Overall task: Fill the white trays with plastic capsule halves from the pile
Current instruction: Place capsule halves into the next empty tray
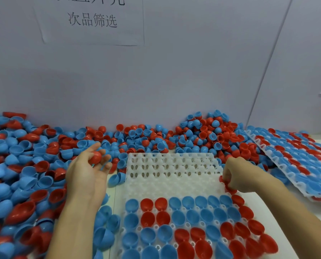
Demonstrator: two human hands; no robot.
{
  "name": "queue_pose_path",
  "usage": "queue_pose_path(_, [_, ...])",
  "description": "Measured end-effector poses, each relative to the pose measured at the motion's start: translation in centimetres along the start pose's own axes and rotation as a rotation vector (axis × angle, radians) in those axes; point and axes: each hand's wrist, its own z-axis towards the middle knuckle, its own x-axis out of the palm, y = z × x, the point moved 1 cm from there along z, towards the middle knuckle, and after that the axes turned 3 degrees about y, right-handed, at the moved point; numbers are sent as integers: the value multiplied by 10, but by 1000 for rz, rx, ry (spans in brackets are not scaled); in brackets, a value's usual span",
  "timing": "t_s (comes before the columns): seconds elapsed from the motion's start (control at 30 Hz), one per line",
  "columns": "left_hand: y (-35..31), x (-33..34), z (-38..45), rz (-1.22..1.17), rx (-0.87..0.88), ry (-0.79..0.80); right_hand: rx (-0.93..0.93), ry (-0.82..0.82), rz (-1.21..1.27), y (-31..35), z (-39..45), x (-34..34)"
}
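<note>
— Nearest the camera, the white tray (174, 176) is seen with its near rows already seated with red and blue capsule halves (191, 221), open sides up; the far rows are bare.

— And the hands?

— A red half (95, 157) is held in the left hand (89, 171), palm up over the pile (34, 165), the fingers loosely curled round it. At the tray's right edge a stack of red halves (228, 186) is pinched by the right hand (236, 174), fingers curled tight; how many are nested cannot be told.

— How should such a half be expected to handle?

— It is judged light, thin and glossy, so likely slippery and springy under squeeze. A hold at the rim, thumb inside and a finger on the dome, would be advised, with little force. Nested ones may stick together.

— Anything else?

— A second tray (290, 165), filled, is propped at the right against the pile, and a printed sheet (92, 21) is fixed to the wall.
</note>
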Motion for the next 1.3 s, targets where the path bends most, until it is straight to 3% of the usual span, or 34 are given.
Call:
queue_pose_path(0.23, [-1, -3, 1, 125, 63, -24, -17, 42, -6, -1, -5, -8])
queue_pose_path(0.4, [2, -6, 3, 344, 116, -24, -86, -174, 194, 20, -5, -33])
queue_pose_path(0.5, [6, -6, 0, 572, 157, 18, -265, -317, 408, 51, -14, -43])
queue_pose_path(0.63, [3, -3, -5, 937, 215, 74, -473, -326, 591, 79, -22, -40])
queue_pose_path(0.83, [-19, -9, -13, 1504, 31, 200, -519, -291, 773, 67, -15, -37])
queue_pose_path(1.07, [-78, -24, 30, 2265, 78, -155, -545, -254, 832, 59, -11, -32])
queue_pose_path(1.13, [-78, -16, 44, 2246, 144, -29, -551, -245, 833, 59, -11, -31])
queue_pose_path(1.2, [-64, -2, 57, 2156, 167, 236, -553, -242, 841, 61, -10, -30])
queue_pose_path(1.3, [-35, 19, 77, 2153, 81, 517, -563, -232, 846, 66, -11, -29])
